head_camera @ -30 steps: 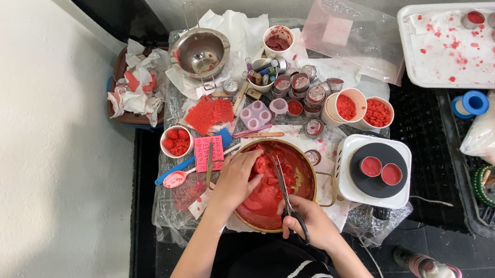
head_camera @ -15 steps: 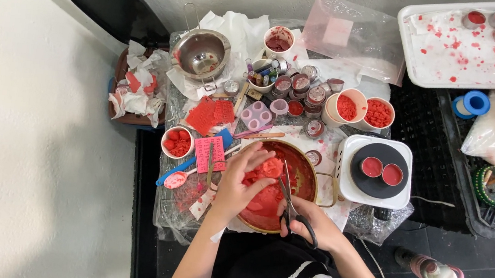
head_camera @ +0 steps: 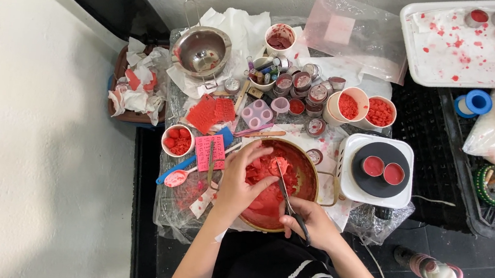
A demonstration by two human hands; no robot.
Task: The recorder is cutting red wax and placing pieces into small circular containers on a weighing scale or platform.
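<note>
- One view only, the head camera looking straight down; I report progress from it.
- Left hand (head_camera: 242,178): grip pinched on a piece of red wax (head_camera: 265,170), held over the brass-rimmed pan (head_camera: 311,170) at the near edge of the tabletop (head_camera: 328,68).
- Right hand (head_camera: 311,220): grip closed through the handles of the scissors (head_camera: 286,192); the blades point into the pan toward the held piece.
- Done, as I judge it: the pan already holds a layer of red wax pieces, and the two cups (head_camera: 364,108) behind it and the small bowl (head_camera: 178,140) at left are filled with red chunks.
- Done further along: two small tins of red wax sit on the black hotplate (head_camera: 381,170), and filled tins stand along the far edge of the white tray (head_camera: 453,44).
- Left, as I judge it: several small tins (head_camera: 302,86) in the cluster behind the pan look unfilled, though I cannot tell for each.
- Cutting appears to be mid-way, not finished.
</note>
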